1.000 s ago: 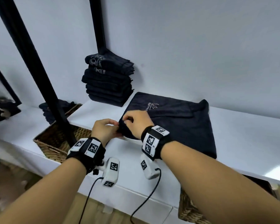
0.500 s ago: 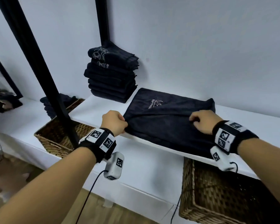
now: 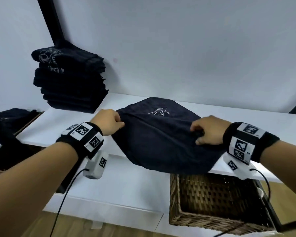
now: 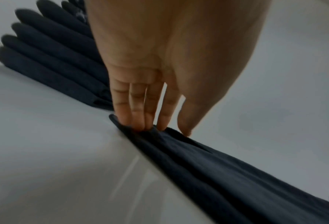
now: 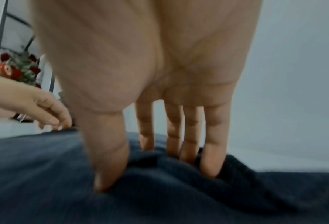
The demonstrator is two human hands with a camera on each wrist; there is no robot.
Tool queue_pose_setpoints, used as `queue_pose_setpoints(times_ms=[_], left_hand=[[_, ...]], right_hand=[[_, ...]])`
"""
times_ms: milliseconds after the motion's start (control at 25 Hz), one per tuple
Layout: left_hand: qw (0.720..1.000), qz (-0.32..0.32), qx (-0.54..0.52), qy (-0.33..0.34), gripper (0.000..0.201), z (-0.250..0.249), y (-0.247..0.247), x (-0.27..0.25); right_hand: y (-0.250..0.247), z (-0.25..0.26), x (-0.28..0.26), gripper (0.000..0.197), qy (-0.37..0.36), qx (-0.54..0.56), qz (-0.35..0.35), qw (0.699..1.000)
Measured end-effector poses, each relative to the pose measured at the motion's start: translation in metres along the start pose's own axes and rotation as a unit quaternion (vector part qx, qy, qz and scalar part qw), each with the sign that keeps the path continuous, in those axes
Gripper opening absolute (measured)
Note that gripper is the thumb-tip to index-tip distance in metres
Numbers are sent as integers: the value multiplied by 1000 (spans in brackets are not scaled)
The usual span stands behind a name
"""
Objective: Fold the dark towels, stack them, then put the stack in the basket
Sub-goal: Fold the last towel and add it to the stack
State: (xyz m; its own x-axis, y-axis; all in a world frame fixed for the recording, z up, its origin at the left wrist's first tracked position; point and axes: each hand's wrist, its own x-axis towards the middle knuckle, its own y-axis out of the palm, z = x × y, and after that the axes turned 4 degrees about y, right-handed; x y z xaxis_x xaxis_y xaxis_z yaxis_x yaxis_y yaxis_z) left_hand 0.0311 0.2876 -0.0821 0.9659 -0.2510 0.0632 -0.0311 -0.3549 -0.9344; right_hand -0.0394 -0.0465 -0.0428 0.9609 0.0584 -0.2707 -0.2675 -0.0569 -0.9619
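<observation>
**A:** Far left, what sits on the white counter?

**B:** A stack of folded dark towels against the wall, with pale lettering on the top ones. Lower left, more dark cloth lies in shadow; you cannot tell from here what holds it.

**A:** And your left hand?

**B:** Fingers and thumb pinched on the left edge of the dark towel. The left wrist view shows the fingertips bearing down on a gathered ridge of cloth, the thumb beside them.

**A:** The towel itself?

**B:** Between your hands, raised in the middle. Its far part with the pale logo rests on the counter and its near edge hangs over the front lip.

**A:** Your right hand?

**B:** Clamped on the towel's right edge, apart from the left hand. The right wrist view shows the thumb and fingers sunk into a bunched fold.

**A:** And below?

**B:** A wicker basket stands under the counter's front edge, beneath your right hand, its top open toward you.
</observation>
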Motion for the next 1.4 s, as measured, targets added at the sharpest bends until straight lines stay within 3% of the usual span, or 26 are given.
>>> queue_pose_setpoints(times_ms=[120,240,320,400,520,600,680,800,880,920,1040,1120,1280,1400], left_hand=[[992,88,88,24,50,-8,7,3],[982,120,140,46,59,-15,6,11],[981,142,115,58,67,-18,6,21],[986,157,51,38,72,-21,5,36],[993,99,-54,-34,55,-26,8,61],[992,50,-86,-72,36,-25,11,68],[992,46,-91,-70,20,-24,5,68],[973,-9,-211,-90,9,-14,-23,72],[970,-41,-204,-127,11,-3,-30,86],[972,-34,-175,-151,13,0,-25,92],[981,29,-46,-186,19,8,9,101],[981,10,-21,-195,15,14,20,105],[982,-37,-5,-185,12,18,17,107],[990,-7,8,-138,33,17,22,106]], right_hand=[[8,-10,7,58,-27,-68,43,996],[8,-12,4,37,-80,-94,19,992],[6,-7,-5,23,-119,-93,42,988],[-5,-8,-8,34,-133,1,83,988],[-27,-32,13,39,-108,172,0,979],[-31,-49,28,26,-64,351,-21,934],[-34,-65,35,14,-38,504,23,862],[-50,-85,60,12,-42,631,30,774],[-51,-88,96,14,12,666,-14,746],[-41,-87,117,14,44,655,-18,754],[-5,-79,163,17,124,516,3,848],[1,-74,174,17,139,441,0,887],[-13,-73,172,14,138,361,-12,922],[-17,-76,162,21,149,344,19,927]])
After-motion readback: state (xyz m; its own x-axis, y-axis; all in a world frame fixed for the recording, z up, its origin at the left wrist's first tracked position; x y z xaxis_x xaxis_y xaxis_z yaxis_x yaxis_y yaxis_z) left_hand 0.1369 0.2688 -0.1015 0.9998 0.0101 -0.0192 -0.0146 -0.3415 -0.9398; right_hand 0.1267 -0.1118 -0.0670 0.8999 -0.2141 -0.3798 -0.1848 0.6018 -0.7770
